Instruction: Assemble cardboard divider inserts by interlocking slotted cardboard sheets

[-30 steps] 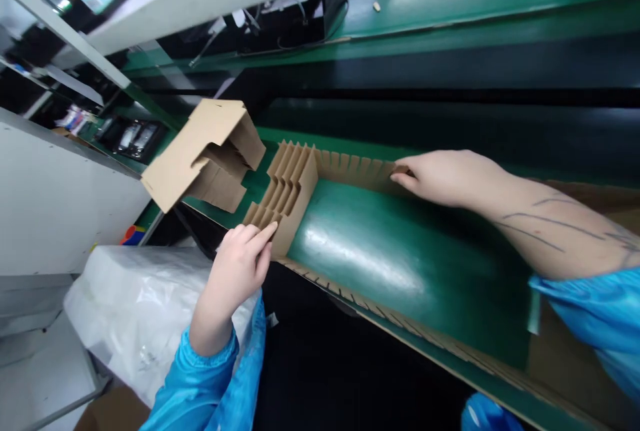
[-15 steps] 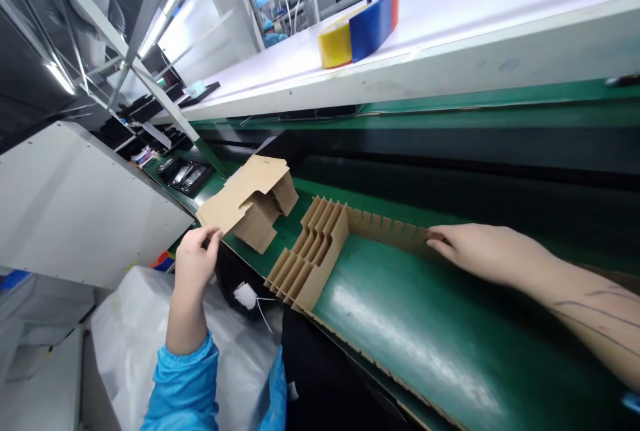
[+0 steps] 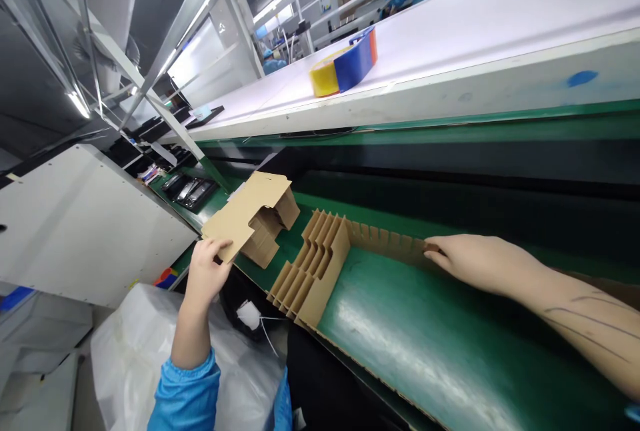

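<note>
A folded brown cardboard box piece (image 3: 253, 216) lies at the left end of the green conveyor belt (image 3: 430, 331). My left hand (image 3: 209, 270) grips its near corner, fingers closed on the edge. To its right stands a slotted cardboard divider grid (image 3: 313, 264), whose long notched strip (image 3: 385, 243) runs along the belt's far side. My right hand (image 3: 473, 260) pinches the far end of that strip. Both sleeves are blue.
A white shelf (image 3: 450, 38) above the belt carries yellow and blue tape rolls (image 3: 343, 70). Black trays (image 3: 187, 189) sit further left on the belt. A white plastic bag (image 3: 135, 351) lies below my left arm. People in blue work in the background.
My left hand left the divider grid, moved left and took hold of the folded box piece's corner. The camera tilted up, showing the white shelf. My right hand stays on the strip.
</note>
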A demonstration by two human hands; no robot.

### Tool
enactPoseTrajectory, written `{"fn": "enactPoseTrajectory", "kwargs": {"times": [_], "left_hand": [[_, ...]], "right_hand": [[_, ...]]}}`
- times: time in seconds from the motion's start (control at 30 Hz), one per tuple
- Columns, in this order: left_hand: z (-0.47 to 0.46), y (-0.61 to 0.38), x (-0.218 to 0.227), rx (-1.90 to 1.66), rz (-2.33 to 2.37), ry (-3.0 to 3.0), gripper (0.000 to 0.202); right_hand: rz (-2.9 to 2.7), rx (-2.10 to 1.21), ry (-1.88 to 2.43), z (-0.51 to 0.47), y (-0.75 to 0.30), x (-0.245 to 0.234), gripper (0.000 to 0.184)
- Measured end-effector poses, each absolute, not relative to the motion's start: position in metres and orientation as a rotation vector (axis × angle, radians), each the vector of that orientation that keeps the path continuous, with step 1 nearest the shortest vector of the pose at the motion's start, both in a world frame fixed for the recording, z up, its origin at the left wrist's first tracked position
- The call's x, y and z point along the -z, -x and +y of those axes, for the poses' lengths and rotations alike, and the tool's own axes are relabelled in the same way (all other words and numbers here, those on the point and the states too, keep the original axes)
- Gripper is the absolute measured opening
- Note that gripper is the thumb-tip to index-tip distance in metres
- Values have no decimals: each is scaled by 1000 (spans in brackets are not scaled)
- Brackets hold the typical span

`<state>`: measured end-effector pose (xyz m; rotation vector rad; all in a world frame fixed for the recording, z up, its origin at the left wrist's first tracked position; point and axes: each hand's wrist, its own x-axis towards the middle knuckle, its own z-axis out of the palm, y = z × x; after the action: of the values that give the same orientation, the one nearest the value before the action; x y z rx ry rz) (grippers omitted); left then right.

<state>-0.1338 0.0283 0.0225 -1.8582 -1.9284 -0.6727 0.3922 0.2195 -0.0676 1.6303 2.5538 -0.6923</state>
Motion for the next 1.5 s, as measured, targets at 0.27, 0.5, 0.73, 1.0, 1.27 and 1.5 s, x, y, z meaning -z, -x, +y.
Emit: {"fn": "enactPoseTrajectory", "kwargs": {"times": [0.27,0.5,0.73,1.0,1.27,1.5], "left_hand": [[40,131,-54,838,-1582,1544,26],[17,85,-49,1163,-1384,1507,21],[-10,25,0,1837,-1817,1413,41],[6,-13,20,1906,-1819,1367,48],[5,-15,11,1754,-1764,1560,38],[5,-24,8,1660,-1699,1586,40]], "right_hand": [[2517,665,-1602,213,-388,48,36],[2551,558,-1581,211,-388,50,39],[2488,440,-1587,212,-386,55,39],[2454,410,-1586,214,-387,56,39],[2447,406,-1595,212,-387,55,41],[2411,415,-1605,215,-389,57,45]]}}
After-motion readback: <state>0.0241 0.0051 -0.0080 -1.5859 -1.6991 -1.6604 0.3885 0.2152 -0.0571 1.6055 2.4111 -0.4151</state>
